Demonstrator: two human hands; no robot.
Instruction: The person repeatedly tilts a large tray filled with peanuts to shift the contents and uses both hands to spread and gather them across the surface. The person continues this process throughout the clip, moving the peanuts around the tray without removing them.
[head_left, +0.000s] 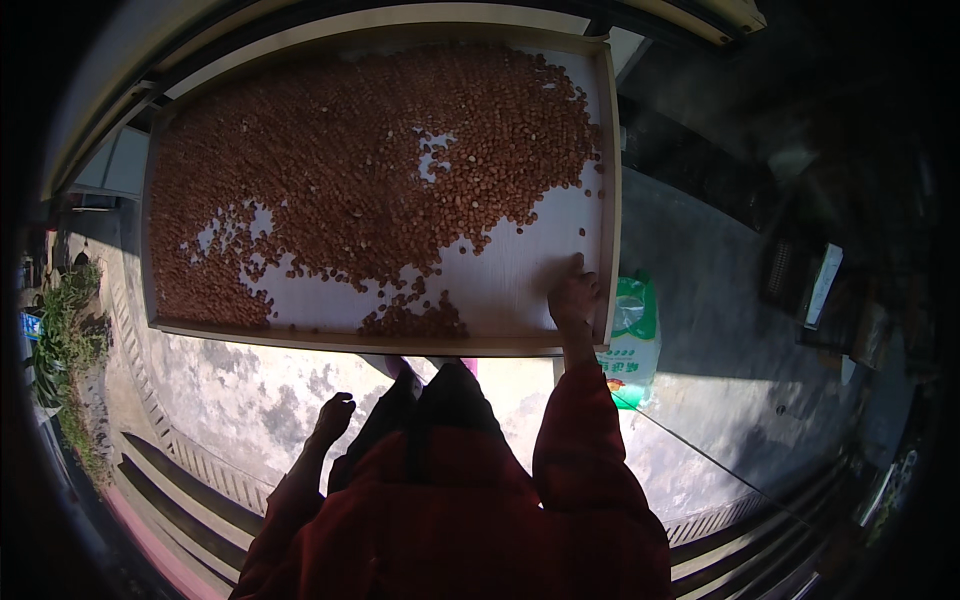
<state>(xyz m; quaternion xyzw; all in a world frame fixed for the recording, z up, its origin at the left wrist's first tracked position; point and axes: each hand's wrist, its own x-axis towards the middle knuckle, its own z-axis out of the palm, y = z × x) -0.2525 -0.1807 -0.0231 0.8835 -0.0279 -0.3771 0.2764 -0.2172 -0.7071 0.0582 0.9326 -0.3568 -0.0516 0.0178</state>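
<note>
Before me stands a shallow wooden tray (613, 187) with a pale bottom, strewn with many small reddish-brown nuts or kernels (360, 165). They lie thickest over its far and left parts, and a small heap (416, 319) rests against the near rim. My right hand (575, 292) is inside the tray at its near right corner, over the bare pale bottom and close to the right rim; its fingers are curled, and whether anything is in them cannot be told. My left hand (337, 412) hangs below the near rim, off the tray, with its fingers curled and nothing seen in it.
A green and white printed plastic bag (637, 345) is on the concrete floor right of the tray. Green plants (64, 345) grow at the far left. A white-edged object (825, 285) and dark items are at the right. Stripes of shadow cross the ground behind me.
</note>
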